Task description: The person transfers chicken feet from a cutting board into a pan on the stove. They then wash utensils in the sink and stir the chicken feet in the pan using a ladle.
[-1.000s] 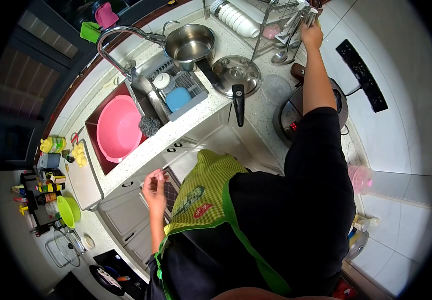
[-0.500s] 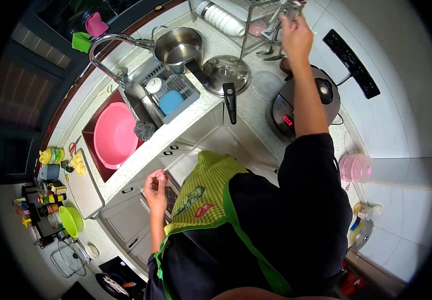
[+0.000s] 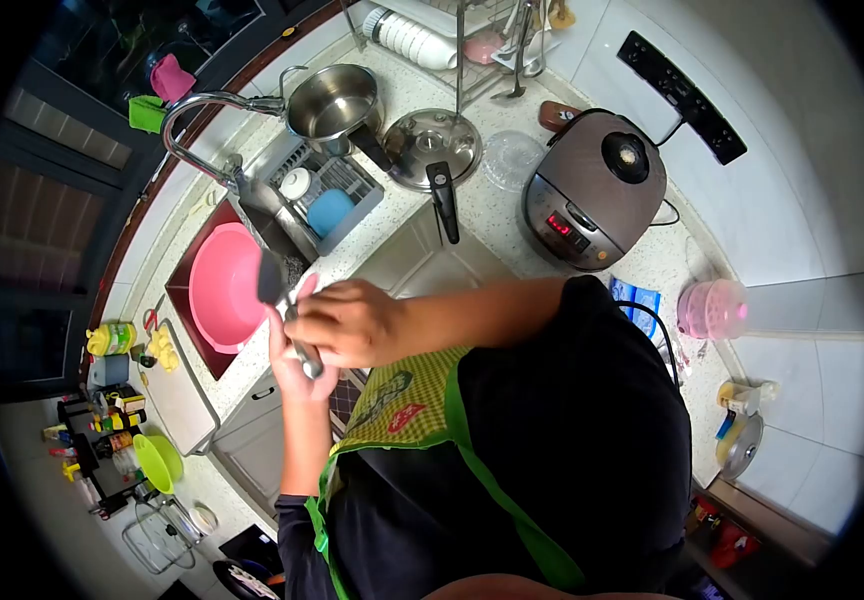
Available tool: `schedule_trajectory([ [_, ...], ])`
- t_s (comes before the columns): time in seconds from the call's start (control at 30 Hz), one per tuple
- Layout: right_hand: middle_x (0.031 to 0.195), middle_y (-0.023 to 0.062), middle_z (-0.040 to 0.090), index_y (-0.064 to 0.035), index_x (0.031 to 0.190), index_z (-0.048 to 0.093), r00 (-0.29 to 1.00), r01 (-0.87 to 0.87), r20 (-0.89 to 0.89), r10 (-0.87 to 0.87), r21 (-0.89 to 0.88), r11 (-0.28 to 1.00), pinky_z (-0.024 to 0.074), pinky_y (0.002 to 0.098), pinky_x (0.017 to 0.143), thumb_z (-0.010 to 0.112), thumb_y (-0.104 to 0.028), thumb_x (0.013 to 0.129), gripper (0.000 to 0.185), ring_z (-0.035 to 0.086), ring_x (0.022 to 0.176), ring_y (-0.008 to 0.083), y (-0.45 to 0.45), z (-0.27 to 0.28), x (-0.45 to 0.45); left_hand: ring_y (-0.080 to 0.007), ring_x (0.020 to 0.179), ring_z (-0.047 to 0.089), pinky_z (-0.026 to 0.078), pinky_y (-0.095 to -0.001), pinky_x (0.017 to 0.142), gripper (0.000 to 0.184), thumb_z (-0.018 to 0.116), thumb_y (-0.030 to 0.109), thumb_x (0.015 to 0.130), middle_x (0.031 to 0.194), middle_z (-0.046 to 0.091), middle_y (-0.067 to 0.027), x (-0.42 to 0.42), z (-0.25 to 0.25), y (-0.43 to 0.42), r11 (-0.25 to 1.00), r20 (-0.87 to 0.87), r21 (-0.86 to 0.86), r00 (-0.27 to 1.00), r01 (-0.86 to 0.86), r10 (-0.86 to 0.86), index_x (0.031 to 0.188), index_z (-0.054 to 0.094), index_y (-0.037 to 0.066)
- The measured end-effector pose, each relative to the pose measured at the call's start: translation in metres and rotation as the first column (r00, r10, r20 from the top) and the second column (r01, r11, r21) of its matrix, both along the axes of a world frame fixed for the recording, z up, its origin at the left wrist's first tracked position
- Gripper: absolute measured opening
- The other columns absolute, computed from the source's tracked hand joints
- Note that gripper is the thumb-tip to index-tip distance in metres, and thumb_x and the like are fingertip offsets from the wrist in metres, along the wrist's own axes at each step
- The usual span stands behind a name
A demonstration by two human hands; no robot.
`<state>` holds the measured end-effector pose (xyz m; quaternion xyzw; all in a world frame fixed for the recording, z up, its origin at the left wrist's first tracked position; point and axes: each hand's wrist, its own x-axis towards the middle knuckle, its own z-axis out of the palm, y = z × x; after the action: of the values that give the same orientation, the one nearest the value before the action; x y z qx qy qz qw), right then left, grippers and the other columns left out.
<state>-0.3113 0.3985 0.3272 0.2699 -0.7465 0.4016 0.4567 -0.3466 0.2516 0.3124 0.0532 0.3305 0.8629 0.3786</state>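
Observation:
My right hand [image 3: 347, 325] reaches across my body and grips the handle of a metal cooking spoon [image 3: 270, 277]. The spoon's dark head points up and left, over the edge of the pink basin [image 3: 222, 285]; blur softens its outline. Beneath the handle, my left hand [image 3: 297, 375] lies with its thumb along one side and the handle's end against its palm. The right hand partly covers the left fingers. Both hands meet in front of the counter edge, above the green checked apron [image 3: 392, 395].
A rice cooker [image 3: 597, 190] with lit red digits stands on the right counter. A steel pot [image 3: 334, 105], its lid [image 3: 432, 150] and a dish rack [image 3: 327, 200] line the far side. A cutting board [image 3: 177, 385] with cut yellow pieces lies left of the sink.
My right hand has come down from the utensil rack with the spoon and swung left to my left hand. One fewer utensil hangs there, and the view has shifted slightly.

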Motion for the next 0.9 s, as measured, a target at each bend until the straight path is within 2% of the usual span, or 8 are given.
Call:
schedule_trajectory([
  [0.2, 0.092, 0.0066, 0.057, -0.0102, 0.104, 0.06, 0.863, -0.239, 0.49, 0.119, 0.19, 0.952, 0.0492, 0.0361, 0.075, 0.072, -0.022, 0.071, 0.037, 0.059, 0.082, 0.02, 0.077, -0.021, -0.008, -0.0195, 0.077, 0.06, 0.049, -0.0369, 0.077, 0.017, 0.045, 0.021, 0.096, 0.077, 0.06, -0.007, -0.008, -0.009, -0.003, 0.96, 0.172, -0.117, 0.946, -0.256, 0.274, 0.094, 0.053, 0.007],
  [0.23, 0.095, 0.011, 0.059, -0.0062, 0.092, 0.063, 0.632, -0.121, 0.767, 0.11, -0.042, 0.992, 0.0483, 0.0323, 0.071, 0.071, -0.011, 0.069, 0.025, 0.061, 0.081, 0.0215, 0.116, -0.004, -0.017, -0.0214, 0.076, 0.06, 0.049, -0.0392, 0.077, 0.016, 0.045, 0.021, 0.096, 0.076, 0.059, -0.0073, -0.005, -0.007, -0.005, 0.957, 0.061, -0.169, 0.966, -0.236, 0.25, 0.093, 0.052, 0.007],
  [0.27, 0.088, 0.0094, 0.062, -0.0028, 0.085, 0.062, 0.788, -0.03, 0.534, 0.306, -0.462, 0.886, 0.0477, 0.03, 0.068, 0.068, -0.004, 0.07, 0.016, 0.061, 0.08, 0.0182, 0.173, -0.041, -0.053, -0.0233, 0.075, 0.06, 0.049, -0.0414, 0.078, 0.015, 0.045, 0.021, 0.096, 0.075, 0.059, -0.0076, -0.003, -0.007, -0.006, 0.949, -0.047, -0.223, 0.975, -0.222, 0.217, 0.092, 0.051, 0.007],
  [0.3, 0.079, 0.0078, 0.063, -0.0012, 0.082, 0.06, 0.771, 0.504, 0.585, -0.253, -0.316, 0.804, 0.0481, 0.0296, 0.066, 0.061, 0.0, 0.072, 0.01, 0.061, 0.075, 0.0183, 0.205, -0.003, -0.049, -0.0233, 0.075, 0.06, 0.049, -0.0414, 0.078, 0.015, 0.045, 0.021, 0.096, 0.075, 0.059, -0.0076, -0.002, -0.009, -0.007, 0.949, -0.046, -0.221, 0.974, -0.226, 0.221, 0.092, 0.051, 0.007],
  [0.37, 0.078, 0.011, 0.064, -0.0016, 0.083, 0.06, 0.493, 0.859, 0.38, -0.783, -0.354, 0.369, 0.0493, 0.0327, 0.066, 0.057, -0.003, 0.076, 0.008, 0.062, 0.07, 0.0228, 0.318, -0.011, -0.076, -0.0261, 0.076, 0.059, 0.049, -0.0406, 0.077, 0.015, 0.046, 0.021, 0.096, 0.074, 0.059, -0.0081, 0.0, -0.016, -0.01, 0.947, -0.082, -0.24, 0.977, -0.213, 0.199, 0.091, 0.05, 0.008],
  [0.43, 0.077, 0.0186, 0.062, -0.001, 0.088, 0.062, 0.248, 0.898, 0.232, -0.941, -0.418, 0.134, 0.0492, 0.0393, 0.07, 0.053, -0.01, 0.079, 0.015, 0.062, 0.073, 0.0321, 0.422, -0.049, -0.091, -0.0257, 0.075, 0.059, 0.048, -0.0396, 0.076, 0.015, 0.045, 0.022, 0.096, 0.073, 0.058, -0.0082, 0.002, -0.022, -0.011, 0.943, -0.076, -0.244, 0.974, -0.225, 0.213, 0.092, 0.049, 0.007],
  [0.5, 0.083, 0.0191, 0.064, -0.0008, 0.092, 0.063, 0.051, 0.988, 0.427, -0.903, -0.151, -0.015, 0.049, 0.039, 0.074, 0.052, -0.011, 0.08, 0.019, 0.062, 0.08, 0.034, 0.442, -0.053, -0.084, -0.0254, 0.074, 0.059, 0.048, -0.0387, 0.075, 0.016, 0.045, 0.022, 0.096, 0.072, 0.057, -0.0082, 0.004, -0.024, -0.011, 0.942, -0.035, -0.258, 0.977, -0.212, 0.211, 0.092, 0.05, 0.007],
  [0.9, 0.104, 0.007, 0.062, 0.0016, 0.117, 0.051, 0.637, 0.73, 0.646, -0.42, -0.332, 0.597, 0.0424, 0.0237, 0.084, 0.052, 0.005, 0.079, 0.038, 0.058, 0.091, 0.0146, 0.487, -0.085, -0.11, -0.0202, 0.067, 0.056, 0.048, -0.0355, 0.071, 0.019, 0.046, 0.023, 0.096, 0.065, 0.054, -0.0066, 0.001, -0.028, -0.006, 0.929, -0.014, -0.329, 0.984, -0.17, 0.175, 0.093, 0.051, 0.006],
])
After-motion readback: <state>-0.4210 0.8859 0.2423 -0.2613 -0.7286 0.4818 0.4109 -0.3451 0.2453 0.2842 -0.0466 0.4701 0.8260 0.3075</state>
